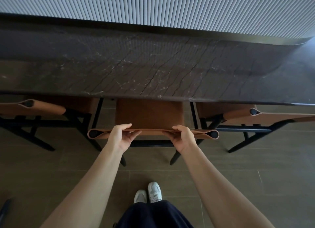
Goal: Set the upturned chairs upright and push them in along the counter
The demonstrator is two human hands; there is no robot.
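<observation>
A brown leather chair (150, 115) with black legs stands upright in front of me, its seat partly under the dark marble counter (153, 65). My left hand (121, 135) and my right hand (181, 136) both grip the top edge of its leather backrest, thumbs on top and fingers underneath. Two more upright chairs flank it: the left chair (34, 106) and the right chair (255, 115), both tucked partly under the counter edge.
A ribbed grey wall panel (170, 9) rises behind the counter. The floor is brown tile (255, 176). My feet in pale sneakers (148, 193) stand just behind the middle chair. A dark object (4, 209) shows at the lower left edge.
</observation>
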